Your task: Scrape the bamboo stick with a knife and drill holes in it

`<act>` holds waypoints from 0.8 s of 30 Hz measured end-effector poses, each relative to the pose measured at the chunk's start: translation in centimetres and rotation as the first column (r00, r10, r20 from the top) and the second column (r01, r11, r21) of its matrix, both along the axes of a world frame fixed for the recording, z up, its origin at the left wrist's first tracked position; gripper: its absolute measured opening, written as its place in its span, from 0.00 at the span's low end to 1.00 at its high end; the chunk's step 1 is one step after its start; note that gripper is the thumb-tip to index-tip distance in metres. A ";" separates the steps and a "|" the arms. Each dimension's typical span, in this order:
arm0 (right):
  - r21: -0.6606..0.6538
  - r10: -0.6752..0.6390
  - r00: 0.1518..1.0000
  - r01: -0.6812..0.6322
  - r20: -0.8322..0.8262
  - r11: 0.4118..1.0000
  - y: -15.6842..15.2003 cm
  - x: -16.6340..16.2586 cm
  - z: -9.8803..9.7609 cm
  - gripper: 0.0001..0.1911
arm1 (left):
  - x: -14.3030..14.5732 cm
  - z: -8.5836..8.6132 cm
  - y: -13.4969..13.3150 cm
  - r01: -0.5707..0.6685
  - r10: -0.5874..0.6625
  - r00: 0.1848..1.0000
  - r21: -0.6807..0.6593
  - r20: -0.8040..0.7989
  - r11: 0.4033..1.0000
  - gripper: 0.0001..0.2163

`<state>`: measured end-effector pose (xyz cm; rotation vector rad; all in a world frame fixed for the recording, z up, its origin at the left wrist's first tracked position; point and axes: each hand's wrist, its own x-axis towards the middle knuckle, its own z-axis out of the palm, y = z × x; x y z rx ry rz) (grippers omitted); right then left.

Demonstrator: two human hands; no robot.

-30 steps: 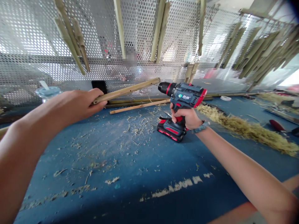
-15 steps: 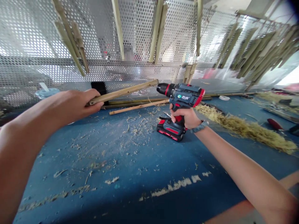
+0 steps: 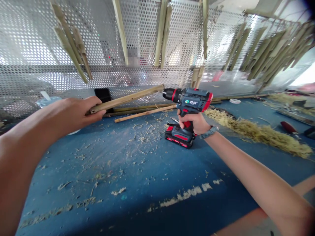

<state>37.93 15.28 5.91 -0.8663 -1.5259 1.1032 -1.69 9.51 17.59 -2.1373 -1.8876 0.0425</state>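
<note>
Backdrop: perforated metal screen (image 3: 140,78) behind the tabletop, with split bamboo pieces (image 3: 265,52) hanging from it in slanted rows.

Surface: worn blue tabletop (image 3: 98,183), scattered with fine bamboo shavings (image 3: 145,137).

Left hand (image 3: 76,113): raised over the tabletop's left side, holding a bamboo strip (image 3: 125,99) near one end.

Left grip: fingers curled closed around the strip, which runs up and to the right, tilted.

Right hand (image 3: 193,124): holding a cordless drill (image 3: 189,100), red-trimmed and dark blue, upright by its handle.

Right grip: fingers wrapped tightly around the handle, just above the battery pack (image 3: 179,136); a grey wristband (image 3: 208,132) circles the wrist.

Drill bit (image 3: 160,91): pointing left, its tip just beside the strip's far end; whether they touch is hard to tell.

Behind the hands: thin bamboo sticks (image 3: 145,113) lying on the tabletop beneath the strip.

Farther off: a long heap of bamboo fibre (image 3: 258,132) to the right; a black object (image 3: 103,95) and a pale blue lidded cup (image 3: 48,101) to the left, by the screen.
</note>
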 end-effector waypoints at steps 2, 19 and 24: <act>0.007 0.002 1.000 -0.002 0.012 1.000 0.0 0.1 0.0 0.10 | 0.0 0.1 -0.1 -0.004 0.004 1.000 -0.008 0.004 1.000 0.20; 0.096 -0.017 0.989 0.003 0.149 0.995 -1.8 -0.4 0.5 0.03 | -2.3 0.6 -0.7 0.018 -0.018 0.999 -0.013 0.032 1.000 0.22; 0.076 -0.042 0.989 0.031 0.145 0.997 -2.4 -0.7 0.7 0.07 | -0.7 0.1 -1.8 0.070 -0.074 0.991 0.033 0.116 0.997 0.28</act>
